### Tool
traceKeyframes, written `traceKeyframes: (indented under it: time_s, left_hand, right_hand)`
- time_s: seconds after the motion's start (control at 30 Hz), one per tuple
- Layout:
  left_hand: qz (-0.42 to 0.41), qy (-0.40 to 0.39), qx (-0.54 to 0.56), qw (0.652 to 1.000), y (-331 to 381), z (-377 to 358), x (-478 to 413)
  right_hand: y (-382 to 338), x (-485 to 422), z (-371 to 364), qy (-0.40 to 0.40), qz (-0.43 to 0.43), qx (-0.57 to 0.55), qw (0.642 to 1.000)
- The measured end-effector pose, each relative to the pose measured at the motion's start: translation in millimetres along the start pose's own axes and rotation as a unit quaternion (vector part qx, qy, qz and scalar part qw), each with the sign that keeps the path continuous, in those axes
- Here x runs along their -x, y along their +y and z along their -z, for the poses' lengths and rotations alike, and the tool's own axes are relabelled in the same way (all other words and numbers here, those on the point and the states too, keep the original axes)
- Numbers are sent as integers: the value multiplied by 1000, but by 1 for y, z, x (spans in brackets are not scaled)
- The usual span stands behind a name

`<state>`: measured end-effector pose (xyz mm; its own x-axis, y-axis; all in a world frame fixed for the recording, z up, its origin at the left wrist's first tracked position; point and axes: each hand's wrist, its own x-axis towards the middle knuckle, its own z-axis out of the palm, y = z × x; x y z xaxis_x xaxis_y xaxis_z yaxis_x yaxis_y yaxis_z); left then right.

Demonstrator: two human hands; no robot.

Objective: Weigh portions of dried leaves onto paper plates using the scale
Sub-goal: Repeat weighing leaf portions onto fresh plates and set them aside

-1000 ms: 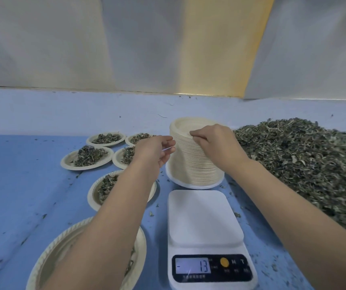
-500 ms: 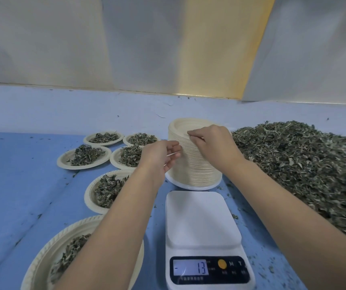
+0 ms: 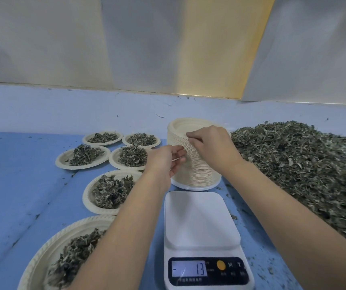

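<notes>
A tall stack of cream paper plates (image 3: 197, 168) stands behind the white scale (image 3: 201, 218), whose platform is bare and whose display reads -13. My right hand (image 3: 209, 147) pinches the rim of the top plate on the stack. My left hand (image 3: 165, 162) is at the stack's left side, fingers loosely curled near the plate edges; a thin pale sliver shows between its fingers. A large heap of dried leaves (image 3: 306, 170) fills the right of the blue table.
Several filled paper plates lie to the left: the nearest plate (image 3: 42, 256), a middle plate (image 3: 88, 195), and more plates behind (image 3: 63, 162). Loose leaf crumbs dot the blue table (image 3: 10, 195). A pale wall runs along the back.
Both hands stay at the plate stack. My right hand's fingers have shifted slightly on the top rim. The view has tilted a little downward.
</notes>
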<state>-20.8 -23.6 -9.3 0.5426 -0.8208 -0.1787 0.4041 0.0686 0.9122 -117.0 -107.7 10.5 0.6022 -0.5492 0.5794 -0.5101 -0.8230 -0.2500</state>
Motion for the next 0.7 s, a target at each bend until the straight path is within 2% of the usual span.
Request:
traceKeyframes:
  time_s: [0.33,0.47,0.7]
  left_hand:
    - [7,10,7,1000,-6,-2,0]
    - [9,13,6,1000,-6,-1,1]
    - [-11,37,28,999,-4,-3,1]
  right_hand:
    - [-1,0,-1,1,-4,12,1000]
    - [0,1,-6,1,8,51,999]
    - [1,-1,-13,33,18,49,998]
